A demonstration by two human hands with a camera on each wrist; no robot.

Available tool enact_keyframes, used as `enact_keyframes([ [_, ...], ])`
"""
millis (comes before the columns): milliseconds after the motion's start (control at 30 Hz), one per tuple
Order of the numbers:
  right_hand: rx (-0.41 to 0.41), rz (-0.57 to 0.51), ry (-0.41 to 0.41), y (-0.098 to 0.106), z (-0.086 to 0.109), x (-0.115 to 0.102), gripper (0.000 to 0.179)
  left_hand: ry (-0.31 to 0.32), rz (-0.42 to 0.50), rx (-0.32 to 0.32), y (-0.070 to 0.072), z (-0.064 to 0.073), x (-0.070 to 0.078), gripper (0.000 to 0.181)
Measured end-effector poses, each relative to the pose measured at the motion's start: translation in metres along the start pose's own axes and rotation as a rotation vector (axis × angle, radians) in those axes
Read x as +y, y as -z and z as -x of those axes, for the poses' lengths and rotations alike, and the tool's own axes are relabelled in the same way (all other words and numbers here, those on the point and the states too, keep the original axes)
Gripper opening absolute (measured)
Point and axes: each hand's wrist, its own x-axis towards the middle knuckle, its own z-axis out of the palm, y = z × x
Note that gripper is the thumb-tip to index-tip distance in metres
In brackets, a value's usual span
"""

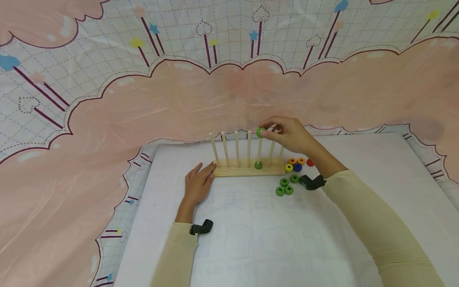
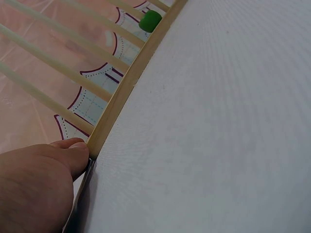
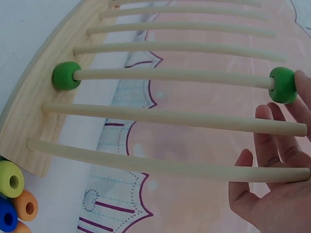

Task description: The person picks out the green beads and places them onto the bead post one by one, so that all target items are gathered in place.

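Observation:
A wooden peg stand (image 1: 229,171) with a row of upright pegs stands on the white surface. My left hand (image 1: 198,185) rests at its left end, fingers fairly straight and the fingertips touching the base. In the left wrist view the thumb (image 2: 75,155) lies against the base's end. My right hand (image 1: 289,134) pinches a green bead (image 3: 284,85) between thumb and fingers at the top of a peg; the peg's tip appears to be inside the bead's hole. Another green bead (image 3: 66,76) sits at the bottom of that same peg.
Right of the stand lie several loose green beads (image 1: 284,182), a yellow bead (image 1: 289,168), a blue bead (image 1: 297,167), two orange beads (image 1: 301,161) and a red bead (image 1: 310,162). Behind the table hangs a pink patterned cloth (image 1: 179,103).

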Motion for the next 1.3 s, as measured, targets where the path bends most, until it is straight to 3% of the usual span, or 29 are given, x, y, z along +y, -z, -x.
enact_keyframes([
  [1033,0.009,0.015,-0.025,0.001,0.001,-0.002,0.028,-0.005,-0.005,0.004,0.0,0.001,0.0,0.045],
  [1300,0.007,0.026,-0.045,0.005,0.007,0.009,0.033,0.001,0.002,0.002,0.0,0.0,0.0,0.045],
])
